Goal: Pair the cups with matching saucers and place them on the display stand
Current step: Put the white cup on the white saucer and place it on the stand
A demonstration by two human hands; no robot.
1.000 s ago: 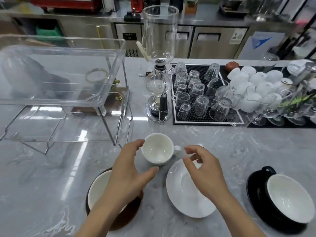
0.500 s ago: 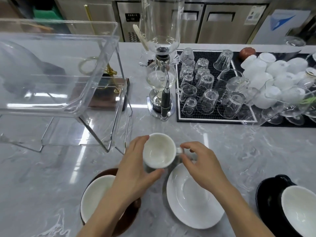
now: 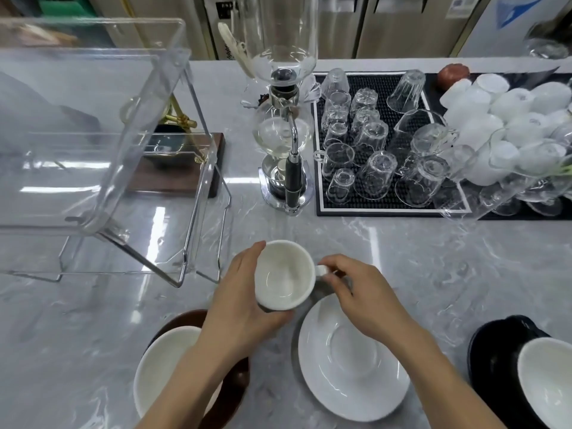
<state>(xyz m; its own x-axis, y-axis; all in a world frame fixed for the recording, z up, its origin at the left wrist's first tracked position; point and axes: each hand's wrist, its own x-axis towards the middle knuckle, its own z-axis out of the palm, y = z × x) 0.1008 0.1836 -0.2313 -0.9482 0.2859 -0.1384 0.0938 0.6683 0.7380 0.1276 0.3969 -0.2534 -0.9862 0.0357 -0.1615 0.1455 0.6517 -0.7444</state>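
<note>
At the lower centre of the frame a white cup [image 3: 283,275] is gripped around its left side by the left hand [image 3: 244,308] and pinched at its handle by the right hand [image 3: 362,294], just above a white saucer [image 3: 353,363] lying on the marble counter [image 3: 433,267], with a clear display stand [image 3: 93,125] at the upper left.

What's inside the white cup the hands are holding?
Nothing. The white cup looks empty, with only its clean white bottom showing. The left hand wraps its near side and the right hand pinches the handle, so what lies under the cup is hidden.
</note>
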